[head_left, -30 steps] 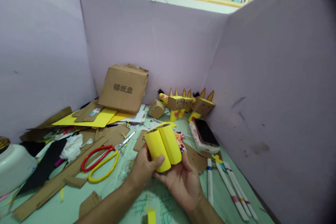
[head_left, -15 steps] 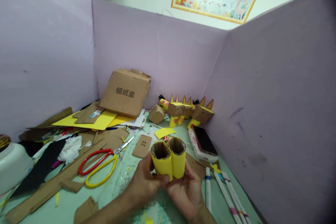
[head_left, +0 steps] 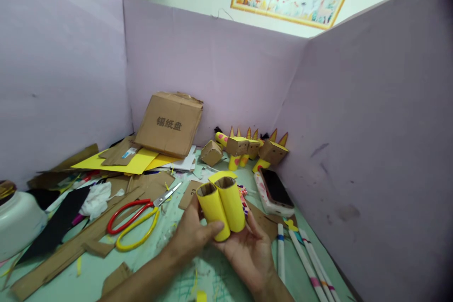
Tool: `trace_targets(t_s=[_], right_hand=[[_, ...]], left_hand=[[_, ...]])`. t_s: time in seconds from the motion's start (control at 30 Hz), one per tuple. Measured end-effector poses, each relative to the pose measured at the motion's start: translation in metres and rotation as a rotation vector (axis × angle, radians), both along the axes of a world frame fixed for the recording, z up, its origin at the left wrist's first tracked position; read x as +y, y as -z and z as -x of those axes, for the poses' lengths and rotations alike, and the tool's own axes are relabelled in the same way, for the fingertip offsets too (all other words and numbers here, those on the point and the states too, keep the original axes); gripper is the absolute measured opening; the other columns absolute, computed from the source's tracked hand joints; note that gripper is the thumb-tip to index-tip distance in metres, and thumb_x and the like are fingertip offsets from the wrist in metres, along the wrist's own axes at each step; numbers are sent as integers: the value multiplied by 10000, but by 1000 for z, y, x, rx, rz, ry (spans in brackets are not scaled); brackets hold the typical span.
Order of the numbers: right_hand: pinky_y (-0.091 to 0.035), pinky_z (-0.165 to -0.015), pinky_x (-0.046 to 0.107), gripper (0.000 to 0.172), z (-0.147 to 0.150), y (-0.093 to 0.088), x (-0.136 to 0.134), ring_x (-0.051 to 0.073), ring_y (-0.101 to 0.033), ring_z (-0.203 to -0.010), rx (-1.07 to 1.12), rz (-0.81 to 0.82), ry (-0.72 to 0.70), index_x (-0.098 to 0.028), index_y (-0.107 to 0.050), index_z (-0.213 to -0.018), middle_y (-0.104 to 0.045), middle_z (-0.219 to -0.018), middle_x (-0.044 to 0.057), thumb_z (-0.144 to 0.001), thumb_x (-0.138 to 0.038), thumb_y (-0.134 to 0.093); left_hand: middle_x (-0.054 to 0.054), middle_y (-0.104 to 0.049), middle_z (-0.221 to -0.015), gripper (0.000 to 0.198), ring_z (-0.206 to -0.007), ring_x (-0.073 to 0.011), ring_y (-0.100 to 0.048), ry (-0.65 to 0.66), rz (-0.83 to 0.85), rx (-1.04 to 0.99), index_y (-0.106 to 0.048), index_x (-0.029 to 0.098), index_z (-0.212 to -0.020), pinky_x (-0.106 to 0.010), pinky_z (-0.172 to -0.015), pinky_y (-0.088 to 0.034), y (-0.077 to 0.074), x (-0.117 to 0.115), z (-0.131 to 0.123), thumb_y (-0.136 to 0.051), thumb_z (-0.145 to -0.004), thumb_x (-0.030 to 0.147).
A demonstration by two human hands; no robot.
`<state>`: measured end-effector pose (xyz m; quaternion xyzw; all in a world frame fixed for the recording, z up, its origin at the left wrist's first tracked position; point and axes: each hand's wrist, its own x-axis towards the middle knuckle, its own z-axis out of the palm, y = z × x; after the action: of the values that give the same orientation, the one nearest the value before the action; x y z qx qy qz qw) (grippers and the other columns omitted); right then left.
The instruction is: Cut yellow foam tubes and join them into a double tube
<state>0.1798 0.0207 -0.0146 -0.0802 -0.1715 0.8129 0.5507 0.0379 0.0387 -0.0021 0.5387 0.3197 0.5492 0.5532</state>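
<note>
Two yellow-covered cardboard tubes (head_left: 231, 205) stand side by side between my hands, tilted to the left, their brown hollow ends facing up. My left hand (head_left: 194, 231) is closed around the left tube, with the thumb pressed on its front near the bottom. Cupped underneath, my right hand (head_left: 249, 252) bears the lower ends, its fingers partly hidden behind the right tube. Just behind the tubes lie a yellow paper piece (head_left: 222, 177) and a small colourful patterned item (head_left: 243, 194) that I cannot make out. A cardboard piece (head_left: 187, 192) is partly covered by the left tube.
Red-and-yellow-handled scissors (head_left: 143, 214) lie open to the left, near cardboard strips (head_left: 67, 250) and a white jar (head_left: 19, 222). A cardboard box (head_left: 170, 125) leans at the back beside giraffe-like cardboard figures (head_left: 272, 151). On the right are a phone (head_left: 278, 188) and several white markers (head_left: 307, 264).
The two tubes have tilted to the left and show more of their yellow sides. Both hands have turned with them and keep their hold.
</note>
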Motion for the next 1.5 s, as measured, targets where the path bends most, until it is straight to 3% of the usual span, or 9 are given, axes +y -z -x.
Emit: trace_targets(t_s=[0.17,0.5,0.6,0.83,1.03,1.17,1.27,1.37,1.5], right_hand=[[-346,-933,575,389,0,-3,-2,307,-485,-1171,-61,13,-36,-207,-566,-1158,-587,-1242,100,-844,-421,-483],[-378,-918,553,445,5,-1,-6,292,-489,-1168,-143,17,-76,-156,-553,-1141,-583,-1239,130,-814,-456,-521],[-402,-894,533,427,6,-1,-6,288,-545,-1092,-193,25,-86,-150,-564,-1128,-609,-1201,133,-810,-433,-539],[-420,-872,464,335,8,-1,-3,262,-591,-1007,-305,47,34,-183,-617,-1069,-689,-1049,99,-802,-382,-582],[-457,-812,440,275,4,5,-4,243,-617,-921,-396,42,6,-159,-662,-970,-693,-996,101,-743,-315,-654],[-458,-797,413,292,-3,10,-1,245,-610,-904,-739,50,216,-130,-683,-886,-687,-940,121,-674,-326,-726],[-354,-954,438,502,-7,12,0,265,-531,-1098,-909,-156,389,-199,-643,-1031,-626,-1140,106,-560,-227,-814],[-232,-1050,447,791,-3,13,-1,272,-417,-1237,-926,-343,335,-243,-546,-1192,-517,-1305,92,-471,-103,-839],[-348,-982,425,770,11,13,-1,265,-527,-1107,-891,-439,274,-214,-504,-1215,-594,-1187,76,-519,-76,-801]], left_hand=[[-159,-502,-1206,645,-1012,-279,-561,-215,58,176,-395,148,-1160,-354,-781,-488,-11,15,18,-690,-613,323],[-29,-619,-754,245,-800,-246,-570,-444,137,407,-578,194,-798,-336,-723,-423,-4,35,36,-632,-627,362],[-11,-617,-606,235,-633,-223,-568,-380,164,420,-614,191,-762,-311,-614,-419,-9,38,43,-622,-634,388],[-36,-692,-655,237,-668,-235,-617,-90,105,394,-712,181,-721,-310,-613,-468,-25,26,41,-655,-565,351],[-11,-670,-644,60,-701,-230,-568,-180,-56,591,-694,222,-585,-313,-676,-412,-54,10,52,-636,-577,209],[-49,-646,-709,65,-765,-249,-537,-210,-437,1042,-666,211,-639,-362,-726,-378,-71,3,65,-607,-644,186],[-61,-612,-726,118,-793,-255,-510,-66,-581,1242,-654,201,-713,-390,-738,-366,-68,-6,57,-564,-674,136],[-59,-582,-751,154,-835,-254,-492,34,-690,1283,-626,197,-738,-423,-795,-357,-59,-12,42,-533,-672,94],[-48,-559,-768,186,-858,-243,-491,82,-767,1248,-614,203,-779,-453,-871,-339,-52,-13,35,-526,-677,75]])
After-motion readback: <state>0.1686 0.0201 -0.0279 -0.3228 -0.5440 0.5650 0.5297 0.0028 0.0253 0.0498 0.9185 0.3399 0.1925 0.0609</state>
